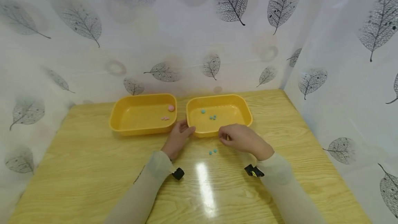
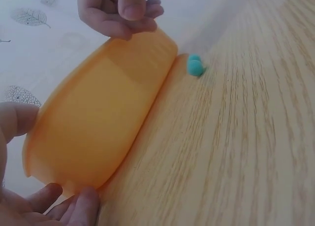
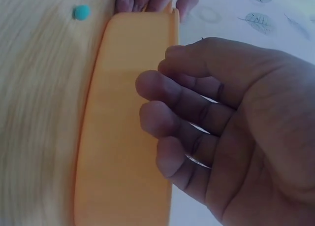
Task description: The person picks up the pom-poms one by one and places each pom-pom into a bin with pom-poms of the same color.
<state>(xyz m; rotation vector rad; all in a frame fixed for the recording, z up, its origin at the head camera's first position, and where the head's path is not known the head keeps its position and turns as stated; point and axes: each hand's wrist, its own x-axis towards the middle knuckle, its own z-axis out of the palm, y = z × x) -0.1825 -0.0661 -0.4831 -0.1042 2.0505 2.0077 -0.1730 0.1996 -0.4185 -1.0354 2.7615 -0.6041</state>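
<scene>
My left hand (image 1: 178, 138) grips the near left corner of the right yellow tray (image 1: 207, 134), thumb by the rim and fingers along its side wall. Over that tray's front rim, my right hand (image 1: 240, 139) hovers with curled fingers, thumb and index tips close together; I cannot tell whether something small is between them. In the right wrist view, the right fingers (image 3: 157, 118) overlap the tray's outer wall. Inside the tray lie a turquoise ball (image 1: 203, 111) and a cluster of small turquoise balls (image 1: 212, 117). Two turquoise balls (image 2: 195, 66) lie on the table before it.
A second yellow tray (image 1: 127, 132) stands to the left, holding a larger pink ball (image 1: 171, 108) and small pink pieces (image 1: 165, 118). Both trays stand on a wood-grain table (image 1: 93, 168), near the leaf-patterned backdrop (image 1: 192, 47) that rises behind and at the sides.
</scene>
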